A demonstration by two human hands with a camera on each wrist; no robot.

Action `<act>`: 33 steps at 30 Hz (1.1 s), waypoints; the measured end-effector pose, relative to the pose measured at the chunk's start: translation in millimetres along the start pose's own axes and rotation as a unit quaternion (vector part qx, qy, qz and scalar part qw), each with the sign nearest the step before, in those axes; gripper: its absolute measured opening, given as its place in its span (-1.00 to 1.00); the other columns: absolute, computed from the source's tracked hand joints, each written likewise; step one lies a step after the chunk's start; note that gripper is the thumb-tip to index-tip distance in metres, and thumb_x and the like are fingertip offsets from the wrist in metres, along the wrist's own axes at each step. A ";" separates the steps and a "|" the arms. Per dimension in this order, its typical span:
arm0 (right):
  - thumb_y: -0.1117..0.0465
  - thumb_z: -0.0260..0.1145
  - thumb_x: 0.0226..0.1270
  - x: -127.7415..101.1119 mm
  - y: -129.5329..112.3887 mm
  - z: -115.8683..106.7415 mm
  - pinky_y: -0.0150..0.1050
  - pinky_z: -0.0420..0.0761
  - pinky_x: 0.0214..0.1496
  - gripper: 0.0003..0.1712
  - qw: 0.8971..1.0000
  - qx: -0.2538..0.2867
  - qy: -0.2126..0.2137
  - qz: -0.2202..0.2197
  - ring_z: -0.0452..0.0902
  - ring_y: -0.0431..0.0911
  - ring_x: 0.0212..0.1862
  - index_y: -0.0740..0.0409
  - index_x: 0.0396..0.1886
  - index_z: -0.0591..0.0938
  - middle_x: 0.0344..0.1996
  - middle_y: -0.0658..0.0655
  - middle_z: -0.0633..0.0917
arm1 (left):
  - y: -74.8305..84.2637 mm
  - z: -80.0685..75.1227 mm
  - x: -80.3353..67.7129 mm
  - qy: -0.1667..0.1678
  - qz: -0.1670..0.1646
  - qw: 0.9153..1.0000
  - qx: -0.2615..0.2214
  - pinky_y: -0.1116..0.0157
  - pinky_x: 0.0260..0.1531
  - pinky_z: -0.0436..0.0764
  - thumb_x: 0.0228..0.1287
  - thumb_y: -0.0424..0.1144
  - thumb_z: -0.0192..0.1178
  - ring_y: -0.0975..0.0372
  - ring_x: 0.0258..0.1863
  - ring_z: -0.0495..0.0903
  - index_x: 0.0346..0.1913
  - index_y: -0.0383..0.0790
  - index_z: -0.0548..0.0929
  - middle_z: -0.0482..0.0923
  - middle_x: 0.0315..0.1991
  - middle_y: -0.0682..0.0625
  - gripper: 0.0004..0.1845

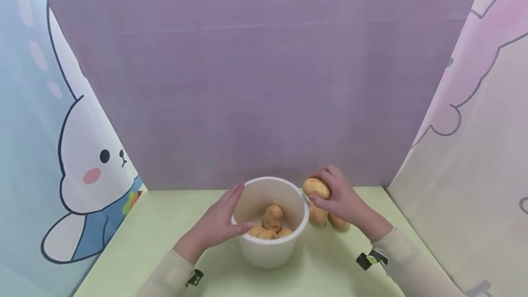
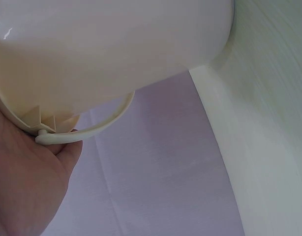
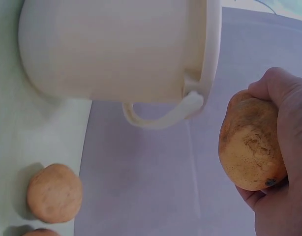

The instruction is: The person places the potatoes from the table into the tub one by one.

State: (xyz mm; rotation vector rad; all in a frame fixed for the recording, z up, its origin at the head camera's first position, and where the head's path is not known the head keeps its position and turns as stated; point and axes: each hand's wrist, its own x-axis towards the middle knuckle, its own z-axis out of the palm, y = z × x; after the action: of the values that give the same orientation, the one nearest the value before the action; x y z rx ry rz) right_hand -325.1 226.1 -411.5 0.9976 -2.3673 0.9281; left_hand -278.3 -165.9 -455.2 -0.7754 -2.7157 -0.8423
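Right hand [image 1: 340, 198] grips a potato [image 1: 316, 187] above the worktop [image 1: 165, 223], just right of the bucket [image 1: 270, 246] rim. Left hand [image 1: 218, 221] lies flat-fingered against the bucket's left side, thumb on the rim. Two potatoes [image 1: 317, 214] lie under the right hand; more sit inside the bucket.

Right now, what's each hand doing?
Left hand: open, fingers resting on the bucket.
Right hand: gripping a potato.

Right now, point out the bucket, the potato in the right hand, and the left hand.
bucket [image 1: 270, 249]: head view, on its front outer wall.
potato [image 3: 249, 142]: right wrist view, on its bare skin beside the fingers.
left hand [image 1: 216, 223]: head view, on the back of the hand against the bucket.
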 end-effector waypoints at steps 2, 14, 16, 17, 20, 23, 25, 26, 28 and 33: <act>0.18 0.67 0.29 2.8 -3.6 2.1 -0.14 0.60 -0.10 -0.47 1.000 0.003 -0.005 -0.005 0.44 -0.10 0.04 0.01 0.24 0.72 0.07 -0.03 0.61 | 0.3 1.4 -0.7 -0.003 0.000 1.000 0.002 -0.26 0.59 0.29 0.36 0.47 0.33 -0.17 0.73 0.11 0.80 -0.28 0.04 0.02 0.79 -0.20 0.27; 0.15 0.68 0.27 25.9 -25.6 18.3 -0.12 0.61 -0.04 -0.45 0.998 0.011 -0.033 -0.044 0.47 -0.11 0.04 0.00 0.23 0.73 0.06 -0.04 0.62 | 5.8 -0.4 1.6 -0.004 -0.003 1.000 -0.003 -0.26 0.60 0.27 0.37 0.44 0.35 -0.19 0.72 0.13 0.80 -0.31 0.04 0.03 0.78 -0.26 0.27; 0.13 0.68 0.26 29.9 -28.7 22.5 -0.13 0.61 -0.05 -0.45 0.998 0.007 -0.036 -0.055 0.48 -0.11 0.03 0.02 0.24 0.73 0.05 -0.03 0.62 | 5.4 -0.8 1.4 -0.004 -0.004 1.000 -0.002 -0.27 0.59 0.28 0.37 0.44 0.35 -0.20 0.72 0.14 0.80 -0.31 0.04 0.04 0.78 -0.26 0.26; 0.13 0.68 0.26 31.2 -30.3 24.4 -0.13 0.60 -0.05 -0.44 0.998 0.008 -0.038 -0.059 0.48 -0.11 0.03 0.03 0.24 0.73 0.05 -0.03 0.63 | 5.3 -0.9 1.1 -0.004 -0.004 1.000 -0.003 -0.28 0.59 0.29 0.37 0.44 0.35 -0.20 0.72 0.14 0.80 -0.31 0.04 0.04 0.78 -0.25 0.26; 0.12 0.69 0.27 34.2 -34.7 29.8 -0.14 0.62 -0.03 -0.43 0.997 0.014 -0.048 -0.064 0.47 -0.10 0.05 0.05 0.25 0.72 0.07 -0.02 0.62 | 4.2 -0.3 -0.1 -0.006 -0.009 1.000 -0.007 -0.28 0.58 0.30 0.36 0.46 0.34 -0.17 0.72 0.14 0.81 -0.27 0.04 0.03 0.79 -0.20 0.27; 0.13 0.70 0.27 36.2 -38.5 34.0 -0.13 0.64 0.00 -0.41 0.996 0.027 -0.063 -0.061 0.48 -0.10 0.08 0.06 0.27 0.72 0.09 -0.03 0.60 | 3.4 0.2 -1.3 -0.005 -0.011 1.000 -0.009 -0.28 0.57 0.32 0.36 0.48 0.33 -0.14 0.73 0.13 0.81 -0.24 0.05 0.02 0.79 -0.17 0.27; 0.13 0.70 0.28 37.7 -39.9 36.6 -0.14 0.66 0.02 -0.41 0.995 0.032 -0.070 -0.059 0.48 -0.11 0.08 0.05 0.27 0.72 0.10 -0.04 0.59 | 3.2 0.1 -1.7 -0.004 -0.010 1.000 -0.010 -0.26 0.58 0.31 0.35 0.49 0.33 -0.12 0.73 0.13 0.81 -0.24 0.04 0.02 0.80 -0.15 0.27; 0.13 0.70 0.28 38.4 -40.6 37.7 -0.14 0.67 0.02 -0.41 0.995 0.034 -0.073 -0.058 0.48 -0.11 0.08 0.04 0.28 0.72 0.09 -0.04 0.59 | 2.8 0.0 -1.8 -0.001 -0.007 1.000 -0.010 -0.26 0.58 0.32 0.35 0.48 0.33 -0.13 0.73 0.14 0.81 -0.25 0.05 0.03 0.79 -0.16 0.27; 0.13 0.70 0.29 39.7 -41.7 39.5 -0.15 0.67 0.02 -0.42 0.995 0.038 -0.077 -0.057 0.49 -0.12 0.07 0.03 0.27 0.72 0.09 -0.05 0.58 | 2.4 -0.4 -1.8 0.002 -0.003 1.000 -0.008 -0.26 0.58 0.32 0.36 0.47 0.33 -0.13 0.73 0.14 0.81 -0.26 0.06 0.03 0.79 -0.17 0.27; 0.13 0.69 0.31 42.5 -42.4 44.1 -0.17 0.69 0.02 -0.43 0.993 0.041 -0.086 -0.063 0.50 -0.12 0.07 0.04 0.27 0.71 0.09 -0.04 0.58 | 1.9 -1.7 -2.5 0.000 -0.002 1.000 -0.008 -0.25 0.59 0.30 0.36 0.48 0.32 -0.13 0.73 0.12 0.81 -0.27 0.05 0.02 0.79 -0.17 0.27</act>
State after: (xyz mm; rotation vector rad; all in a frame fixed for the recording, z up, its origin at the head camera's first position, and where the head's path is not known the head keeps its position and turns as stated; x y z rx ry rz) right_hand -326.5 152.6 -399.6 1.2905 -2.3872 0.9307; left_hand -275.1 -166.6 -453.7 -0.7723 -2.7151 -0.8668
